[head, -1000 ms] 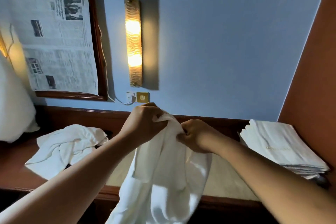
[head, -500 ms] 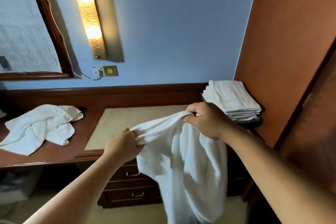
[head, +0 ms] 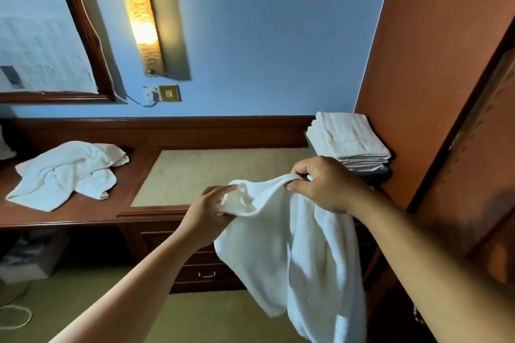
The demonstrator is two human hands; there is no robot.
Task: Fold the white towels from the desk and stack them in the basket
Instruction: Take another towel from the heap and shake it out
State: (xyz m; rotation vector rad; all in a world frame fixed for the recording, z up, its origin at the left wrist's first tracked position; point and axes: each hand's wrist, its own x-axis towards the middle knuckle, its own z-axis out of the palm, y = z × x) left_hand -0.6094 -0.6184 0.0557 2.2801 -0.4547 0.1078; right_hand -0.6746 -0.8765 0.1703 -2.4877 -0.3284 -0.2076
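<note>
White towel (head: 295,248), limp, in midair.

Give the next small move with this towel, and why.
Probably slide the left hand away from the right hand along the edge of the towel to spread it: both pinch it close together, and it hangs bunched before the desk.

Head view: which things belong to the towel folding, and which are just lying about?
Job: held towel, gripped by left hand and right hand; crumpled towel on desk; folded stack.
Just there: wall lamp, socket, framed newspaper.
</note>
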